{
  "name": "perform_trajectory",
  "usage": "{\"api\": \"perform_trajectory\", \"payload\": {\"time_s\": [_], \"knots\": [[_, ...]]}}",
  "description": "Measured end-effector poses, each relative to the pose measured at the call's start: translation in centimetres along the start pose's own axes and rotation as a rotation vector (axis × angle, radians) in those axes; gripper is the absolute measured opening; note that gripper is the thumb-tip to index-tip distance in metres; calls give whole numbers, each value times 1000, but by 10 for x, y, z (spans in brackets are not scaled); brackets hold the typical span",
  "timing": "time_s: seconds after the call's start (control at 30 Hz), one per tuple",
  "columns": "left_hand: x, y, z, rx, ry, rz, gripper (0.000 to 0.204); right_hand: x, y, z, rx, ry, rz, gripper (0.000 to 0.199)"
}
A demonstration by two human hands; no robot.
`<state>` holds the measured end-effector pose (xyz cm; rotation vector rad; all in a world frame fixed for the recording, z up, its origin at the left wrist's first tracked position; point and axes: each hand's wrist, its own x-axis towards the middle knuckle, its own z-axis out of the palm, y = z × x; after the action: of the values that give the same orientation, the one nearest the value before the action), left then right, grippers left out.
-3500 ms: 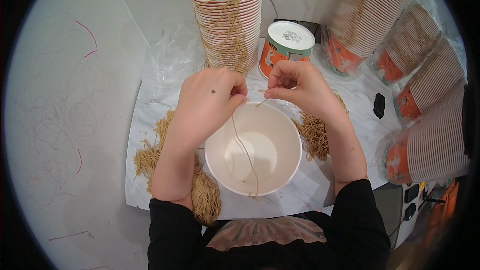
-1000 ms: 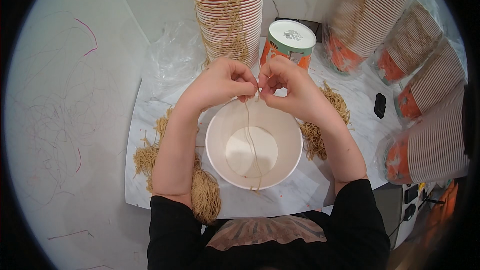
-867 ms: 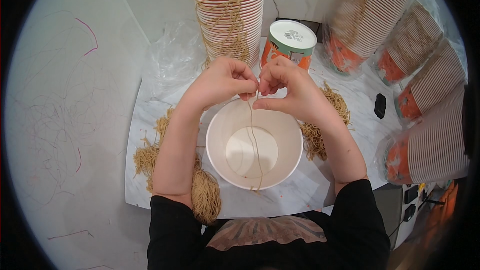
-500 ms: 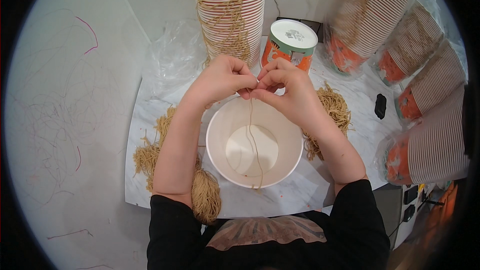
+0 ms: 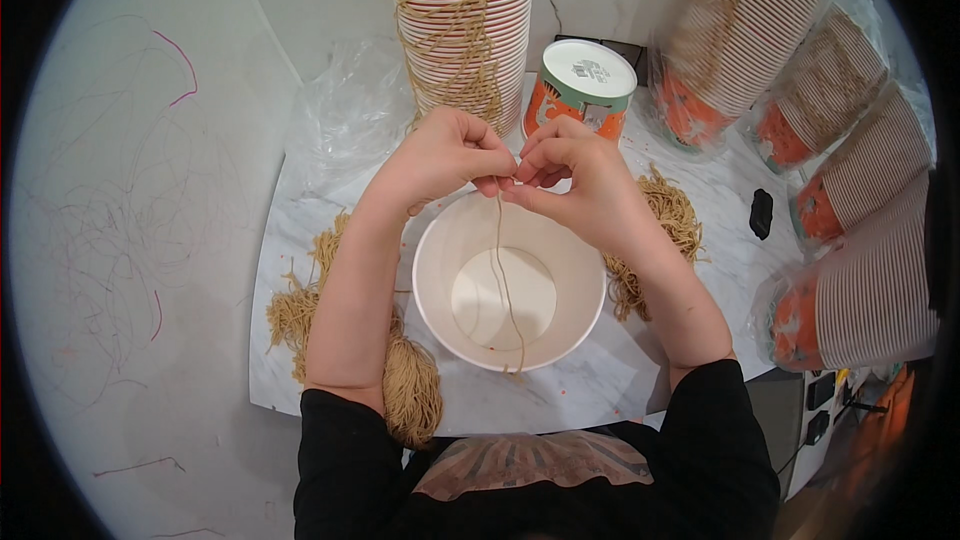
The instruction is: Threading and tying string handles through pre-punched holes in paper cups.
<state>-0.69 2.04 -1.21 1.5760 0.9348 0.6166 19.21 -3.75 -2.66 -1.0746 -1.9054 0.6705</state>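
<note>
A white round paper bucket [image 5: 578,275] stands open-side up on the table in front of me. Over its far rim, my left hand [image 5: 462,153] and my right hand [image 5: 570,175] meet with pinched fingertips. Both grip the top end of a thin tan string [image 5: 503,285], and the exact knot or loop between the fingers is too small to make out. From there the string hangs down across the bucket's opening and over its near rim. By my left forearm lies a thick tan string bundle [image 5: 412,395], partly hidden by the arm.
Loose string heaps [image 5: 295,310] lie left, with another string pile [image 5: 668,220] at right. Behind stand a tall bucket stack [image 5: 465,30] draped with strings and an upside-down orange bucket [image 5: 578,100]. Bagged bucket stacks [image 5: 870,280] line the right; a plastic bag [image 5: 350,105] sits back left.
My fingers have shifted slightly at the string's top end. The hanging string has drawn a little closer together over the bucket; both arms stay almost in place.
</note>
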Motion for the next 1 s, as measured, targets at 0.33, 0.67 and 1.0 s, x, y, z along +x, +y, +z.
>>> {"api": "perform_trajectory", "payload": {"time_s": [0.33, 0.67, 1.0], "knots": [[0, 1, 0, -9, -13, 28, 13, 1, 2, 2, 55, 42, 29, 16], [2, -3, 0, 65, -22, 46, 9, 1, 3, 5, -28, 48, -49, 13], [6, -11, 2, 56, 38, 98, 10, 3, 5, 4, -37, 29, -53, 10]]}}
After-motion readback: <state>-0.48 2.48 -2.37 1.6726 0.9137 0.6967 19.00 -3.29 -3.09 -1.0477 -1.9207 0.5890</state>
